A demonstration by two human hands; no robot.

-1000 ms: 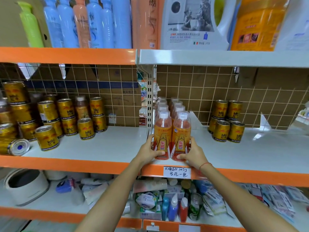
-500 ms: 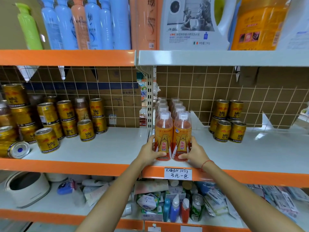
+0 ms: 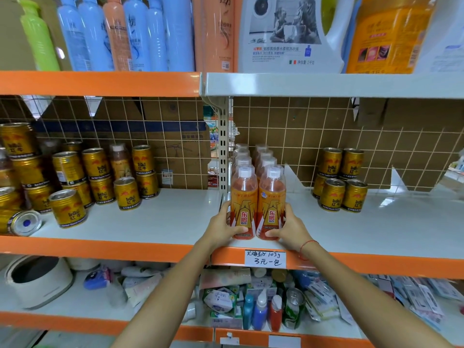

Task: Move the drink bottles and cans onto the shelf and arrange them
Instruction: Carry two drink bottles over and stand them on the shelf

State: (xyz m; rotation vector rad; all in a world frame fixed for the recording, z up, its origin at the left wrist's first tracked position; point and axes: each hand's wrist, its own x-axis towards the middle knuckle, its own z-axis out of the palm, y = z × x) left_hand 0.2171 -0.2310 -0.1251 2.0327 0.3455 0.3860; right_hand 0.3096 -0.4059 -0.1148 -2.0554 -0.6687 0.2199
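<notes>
Two rows of orange drink bottles with white caps stand on the middle shelf (image 3: 376, 229) beside the upright post. My left hand (image 3: 222, 228) grips the front left bottle (image 3: 244, 204) near its base. My right hand (image 3: 288, 229) grips the front right bottle (image 3: 272, 204) the same way. Both front bottles stand upright, side by side, at the shelf's front edge. Gold cans (image 3: 341, 179) sit stacked in two layers to the right. Many more gold cans (image 3: 100, 174) crowd the left part of the shelf, one lying on its side (image 3: 23, 222).
A brown bottle (image 3: 119, 162) stands among the left cans. A handwritten price tag (image 3: 266, 258) hangs on the orange shelf lip. Detergent and shampoo bottles fill the shelf above. The shelf below holds a white pot (image 3: 37, 280) and mixed small goods.
Both hands with the two front bottles have shifted slightly back onto the shelf, and the view has moved closer. Nothing else has moved.
</notes>
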